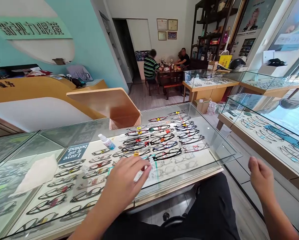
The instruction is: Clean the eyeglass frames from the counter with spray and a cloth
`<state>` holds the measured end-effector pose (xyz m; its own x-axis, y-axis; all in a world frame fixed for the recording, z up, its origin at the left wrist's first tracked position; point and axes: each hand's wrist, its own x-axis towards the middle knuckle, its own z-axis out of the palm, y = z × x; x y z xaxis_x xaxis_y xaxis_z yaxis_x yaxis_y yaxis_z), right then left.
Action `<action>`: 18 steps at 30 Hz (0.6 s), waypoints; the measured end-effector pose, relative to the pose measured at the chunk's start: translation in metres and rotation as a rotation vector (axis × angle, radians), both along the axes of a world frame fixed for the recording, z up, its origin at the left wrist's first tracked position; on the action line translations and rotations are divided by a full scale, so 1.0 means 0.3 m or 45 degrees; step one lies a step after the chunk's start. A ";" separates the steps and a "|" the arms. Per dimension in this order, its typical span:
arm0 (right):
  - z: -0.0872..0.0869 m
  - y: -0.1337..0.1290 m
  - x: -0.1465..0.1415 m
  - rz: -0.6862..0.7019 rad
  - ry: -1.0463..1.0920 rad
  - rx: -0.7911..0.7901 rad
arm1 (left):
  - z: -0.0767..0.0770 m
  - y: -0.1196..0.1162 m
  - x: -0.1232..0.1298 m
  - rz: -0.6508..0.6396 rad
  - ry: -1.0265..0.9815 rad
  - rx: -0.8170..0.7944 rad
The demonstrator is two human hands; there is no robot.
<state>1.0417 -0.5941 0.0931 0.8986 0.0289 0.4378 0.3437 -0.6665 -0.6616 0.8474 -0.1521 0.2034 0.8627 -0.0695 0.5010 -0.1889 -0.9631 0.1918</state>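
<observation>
My left hand (128,178) hovers over the front part of a glass display case (201,173). Its thumb and fingertips come together in a pinch, and a small pale spot shows between them, too small to name. Just beyond it lie rows of eyeglasses (167,153), some with coloured tags on the lenses. A small white spray bottle (107,142) is behind my left hand, tilted in view. Off to the right, my right hand (261,178) is held in the air beside the case, fingers curled closed; whatever is inside them is hidden.
A white cloth (38,173) lies on the glass at left, near a dark printed card (74,152). A wooden stand (122,106) rises behind the case. More glass cases (271,130) line the right side. Two people sit at a table (170,75) in the back.
</observation>
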 end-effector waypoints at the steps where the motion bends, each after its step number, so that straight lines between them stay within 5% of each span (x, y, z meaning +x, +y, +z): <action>1: 0.042 0.037 0.005 0.058 -0.032 0.005 | 0.013 -0.016 0.062 -0.060 0.037 0.064; 4: 0.158 0.215 0.035 0.540 0.083 -0.395 | 0.031 -0.010 0.252 -0.136 0.022 0.201; 8: 0.212 0.429 0.119 0.660 0.064 -0.846 | -0.011 0.047 0.413 -0.072 -0.171 0.212; 13: 0.204 0.484 0.183 0.702 0.073 -1.061 | -0.088 0.098 0.407 -0.028 -0.225 0.120; 18: 0.222 0.510 0.212 0.699 0.073 -1.111 | -0.101 0.106 0.375 0.000 -0.079 0.169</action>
